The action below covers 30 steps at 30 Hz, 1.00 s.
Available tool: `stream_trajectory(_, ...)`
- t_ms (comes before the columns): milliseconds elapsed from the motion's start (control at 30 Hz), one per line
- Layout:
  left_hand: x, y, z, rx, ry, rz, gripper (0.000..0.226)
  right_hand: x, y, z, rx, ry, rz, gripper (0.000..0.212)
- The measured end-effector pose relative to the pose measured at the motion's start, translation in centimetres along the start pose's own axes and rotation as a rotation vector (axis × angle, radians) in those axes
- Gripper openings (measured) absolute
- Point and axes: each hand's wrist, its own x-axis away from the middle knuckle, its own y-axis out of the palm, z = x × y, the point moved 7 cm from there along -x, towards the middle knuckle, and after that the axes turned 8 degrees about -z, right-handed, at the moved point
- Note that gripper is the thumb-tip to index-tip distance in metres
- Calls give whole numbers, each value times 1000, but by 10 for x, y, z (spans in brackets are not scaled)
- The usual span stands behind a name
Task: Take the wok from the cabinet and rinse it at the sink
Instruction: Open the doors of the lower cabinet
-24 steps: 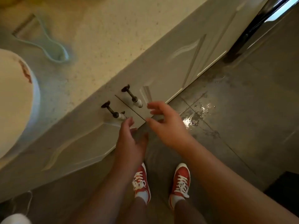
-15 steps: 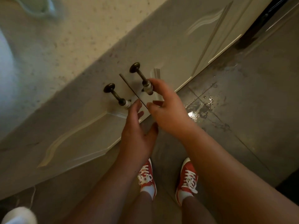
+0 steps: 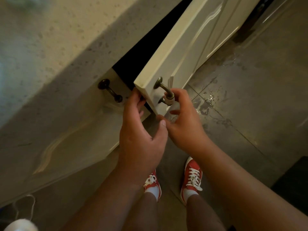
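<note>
The right cabinet door (image 3: pixel 188 52) stands partly swung out under the countertop (image 3: pixel 58 30). My right hand (image 3: pixel 185 124) grips its bronze handle (image 3: pixel 164 88) with the fingertips. My left hand (image 3: pixel 141 130) hooks its fingers around the free edge of that same door, the thumb hanging below. Behind the door there is a dark gap (image 3: pixel 150 44) into the cabinet, and nothing can be made out inside it. The wok is not in sight. The left cabinet door (image 3: pixel 75 130) stays closed, with its own handle (image 3: pixel 110 90) untouched.
Water glistens on the grey floor tiles (image 3: pixel 208 100) to the right of the door. My red shoes (image 3: pixel 191 177) stand close to the cabinet base. A white rounded object (image 3: pixel 20 225) with a cord lies at the bottom left, and a dark mat (image 3: pixel 293 180) at the right.
The right door has swung out from closed, pulled by my right hand on its handle. My left hand moved from near the left handle to the opening door's edge.
</note>
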Motion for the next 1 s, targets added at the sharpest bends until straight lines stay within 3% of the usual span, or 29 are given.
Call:
stream_trajectory(300, 23, 27, 35, -15, 109, -213, 66, 42, -22, 23, 61, 87, 251, 76)
stream_trajectory(467, 32, 51, 54, -66, 202, -363, 59, 65, -51, 41, 78, 111, 416, 70)
stream_trajectory(633, 29, 67, 80, -159, 370, -433, 54, 77, -81, 55, 120, 123, 475, 71)
stream_trajectory(767, 23, 85, 112, -217, 646, -469, 61, 90, -109, 68, 68, 132, 509, 68)
stream_trajectory(1000, -2, 137, 152, -586, 888, -547, 72, 109, -155, 81, -10, 141, 609, 73)
